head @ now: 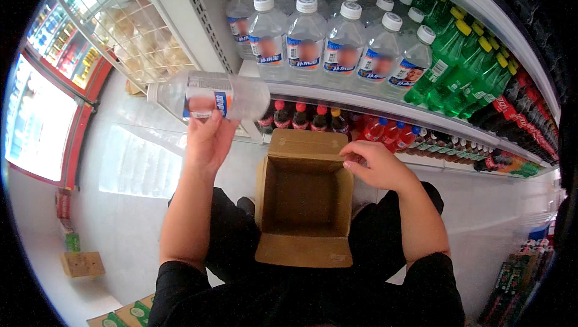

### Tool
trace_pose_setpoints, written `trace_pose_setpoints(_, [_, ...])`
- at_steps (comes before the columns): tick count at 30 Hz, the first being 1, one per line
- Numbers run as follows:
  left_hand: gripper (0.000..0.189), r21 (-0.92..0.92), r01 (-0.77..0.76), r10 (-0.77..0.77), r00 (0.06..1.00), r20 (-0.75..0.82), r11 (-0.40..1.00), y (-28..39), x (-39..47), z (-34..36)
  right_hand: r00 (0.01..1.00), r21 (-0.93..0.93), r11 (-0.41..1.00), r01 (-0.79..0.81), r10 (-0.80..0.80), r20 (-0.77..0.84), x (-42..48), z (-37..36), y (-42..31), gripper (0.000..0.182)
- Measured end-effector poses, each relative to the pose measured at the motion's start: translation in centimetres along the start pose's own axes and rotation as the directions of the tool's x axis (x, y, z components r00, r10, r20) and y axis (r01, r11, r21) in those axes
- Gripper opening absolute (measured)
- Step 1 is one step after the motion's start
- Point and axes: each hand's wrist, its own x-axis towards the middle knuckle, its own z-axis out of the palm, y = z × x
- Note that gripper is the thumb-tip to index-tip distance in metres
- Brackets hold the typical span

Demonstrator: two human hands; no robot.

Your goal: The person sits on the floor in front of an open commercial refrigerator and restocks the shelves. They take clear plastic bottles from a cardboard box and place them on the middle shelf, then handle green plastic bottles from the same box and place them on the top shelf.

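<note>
My left hand (211,135) grips a large clear plastic bottle (246,96) with a blue, white and orange label. The bottle lies on its side in the air, left of the box and in front of the shelf. Between my knees stands an open cardboard box (303,250), its flaps folded out and its bare inner bottom in sight. Over the box's far right corner hovers my right hand (375,164), thumb and fingers apart with nothing between them. Similar white-capped bottles (307,33) stand in rows on the shelf ahead.
Green soda bottles (465,74) with yellow caps fill the shelf farther right. Below its edge (343,99) stand dark cola bottles (300,117) and red drink bottles (375,129). A wire rack (140,33) and red-framed drink coolers (45,114) are at left. A small carton (82,263) sits lower left.
</note>
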Motion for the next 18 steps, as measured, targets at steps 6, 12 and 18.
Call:
trace_pose_setpoints(6, [0.036,0.761,-0.033,0.238,0.958,-0.161,0.648,0.3,3.2,-2.9,0.994,-0.113,0.994,0.007,0.005,0.111,0.6,0.6,-0.5,0.027])
trace_pose_setpoints(12, [0.029,0.788,-0.147,0.278,0.960,-0.032,0.598,0.6,5.6,-0.9,0.982,-0.160,0.986,0.045,-0.015,0.187,1.3,1.3,0.0,0.030])
trace_pose_setpoints(18, [0.028,0.790,-0.313,0.453,0.890,0.050,0.527,-1.2,7.1,-0.5,0.971,-0.200,0.979,0.051,-0.001,0.240,1.9,1.6,-0.5,0.032])
